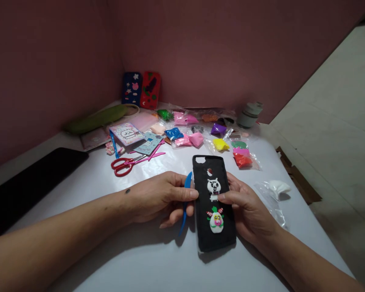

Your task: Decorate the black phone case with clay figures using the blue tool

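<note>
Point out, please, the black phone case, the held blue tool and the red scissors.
Black phone case [205, 203], head view: plain black surface.
Held blue tool [187, 181], head view: upper end.
Red scissors [130, 162], head view: handle.

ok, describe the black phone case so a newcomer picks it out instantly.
On the white table, find the bare left hand and bare right hand. Between them is a flat, rectangular black phone case. Unlike the upright decorated navy panel and red panel by the pink wall, it is black, with a white striped animal figure above a white, green-topped figure.
</note>
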Demonstrator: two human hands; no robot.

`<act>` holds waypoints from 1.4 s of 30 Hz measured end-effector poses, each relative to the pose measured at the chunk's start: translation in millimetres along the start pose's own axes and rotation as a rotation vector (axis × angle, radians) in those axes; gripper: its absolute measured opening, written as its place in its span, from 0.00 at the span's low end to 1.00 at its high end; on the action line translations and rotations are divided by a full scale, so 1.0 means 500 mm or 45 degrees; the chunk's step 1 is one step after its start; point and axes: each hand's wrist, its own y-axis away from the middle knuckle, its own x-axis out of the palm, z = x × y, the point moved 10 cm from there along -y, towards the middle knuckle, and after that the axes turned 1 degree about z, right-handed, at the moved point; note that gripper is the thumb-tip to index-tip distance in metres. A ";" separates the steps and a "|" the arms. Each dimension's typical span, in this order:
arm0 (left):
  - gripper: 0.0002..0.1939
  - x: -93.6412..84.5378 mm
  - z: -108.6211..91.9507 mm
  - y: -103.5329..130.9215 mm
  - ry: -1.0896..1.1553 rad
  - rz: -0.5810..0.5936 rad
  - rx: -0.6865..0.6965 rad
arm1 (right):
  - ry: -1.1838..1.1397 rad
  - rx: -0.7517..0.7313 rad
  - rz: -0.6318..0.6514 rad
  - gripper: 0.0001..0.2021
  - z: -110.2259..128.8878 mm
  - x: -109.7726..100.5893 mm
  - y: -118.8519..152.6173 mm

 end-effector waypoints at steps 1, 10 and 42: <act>0.10 0.000 0.000 0.000 0.004 0.001 -0.001 | -0.004 0.002 -0.002 0.20 0.000 0.001 0.000; 0.10 0.000 0.001 0.000 0.019 -0.001 -0.004 | -0.008 0.012 0.044 0.20 0.000 0.008 0.001; 0.04 -0.026 -0.003 -0.004 0.029 -0.038 -0.044 | 0.044 0.002 -0.007 0.22 -0.002 -0.011 0.009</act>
